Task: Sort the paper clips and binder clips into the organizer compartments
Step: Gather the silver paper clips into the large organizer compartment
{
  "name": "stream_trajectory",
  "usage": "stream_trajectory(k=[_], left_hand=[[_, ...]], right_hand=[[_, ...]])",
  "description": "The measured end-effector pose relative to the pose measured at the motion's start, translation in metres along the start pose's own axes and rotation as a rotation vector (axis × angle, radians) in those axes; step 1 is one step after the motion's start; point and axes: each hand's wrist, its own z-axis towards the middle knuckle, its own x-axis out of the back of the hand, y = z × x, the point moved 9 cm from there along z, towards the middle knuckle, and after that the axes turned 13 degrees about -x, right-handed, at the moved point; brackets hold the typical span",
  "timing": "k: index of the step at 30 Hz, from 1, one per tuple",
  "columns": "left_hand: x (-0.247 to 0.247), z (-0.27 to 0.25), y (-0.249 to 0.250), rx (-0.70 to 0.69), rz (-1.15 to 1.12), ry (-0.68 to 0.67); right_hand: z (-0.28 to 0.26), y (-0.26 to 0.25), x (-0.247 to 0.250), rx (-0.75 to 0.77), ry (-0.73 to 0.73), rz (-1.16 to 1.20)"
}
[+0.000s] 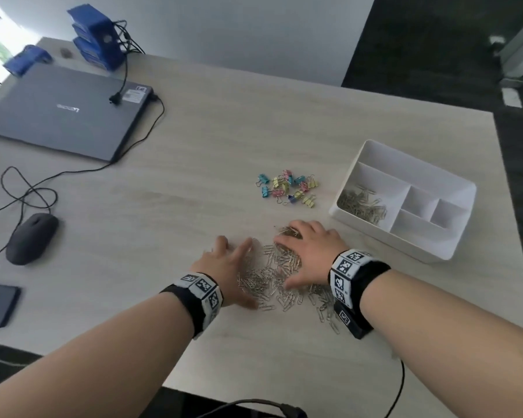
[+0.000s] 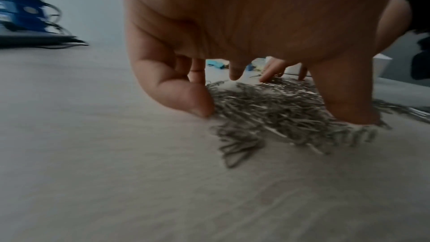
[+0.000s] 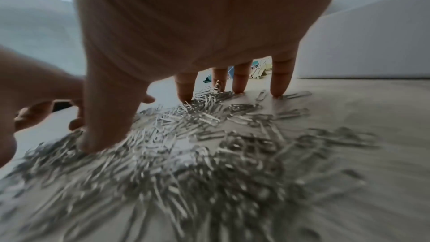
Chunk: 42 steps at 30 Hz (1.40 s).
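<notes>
Head view: both hands, left hand [image 1: 224, 263] and right hand [image 1: 310, 254], fingers [image 3: 280, 80] splayed, unclenched, corralling paper clips [image 1: 280, 276] beneath them on the worktop [image 1: 194, 146]. Next: scoop into organizer [image 1: 453, 245], beyond right fingertips.

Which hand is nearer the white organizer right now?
Right. The right hand rests on the paper clips just beside the organizer; the left hand is at the pile's far side, farther away.

I can make out a brand word on the closed laptop [image 1: 64, 111] lid, seen upside down from my side and too blurred to read for sure. Its white sticker [image 1: 135, 94] carries print I cannot read. The wrist bands [image 1: 349, 274] show only black-and-white code squares, no letters.
</notes>
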Motion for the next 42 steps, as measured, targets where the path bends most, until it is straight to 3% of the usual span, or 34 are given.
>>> stream_trajectory(k=[9, 17, 25, 31, 42], left_hand=[[-0.004, 0.018, 0.07, -0.171, 0.08, -0.037], [-0.008, 0.04, 0.116, -0.291, 0.071, -0.082], [-0.007, 0.063, 0.129, -0.348, 0.045, -0.117], [0.021, 0.076, 0.136, -0.272, -0.2, -0.029], [0.13, 0.132, 0.215, -0.344, -0.451, 0.185]], right_hand=[[-0.041, 0.02, -0.029, 0.063, -0.033, -0.067], [-0.06, 0.044, -0.042, -0.057, 0.029, 0.186], [-0.056, 0.071, -0.055, -0.147, 0.008, 0.297], [-0.055, 0.101, -0.053, -0.262, 0.014, 0.552], [-0.073, 0.14, -0.049, -0.41, 0.021, 0.833]])
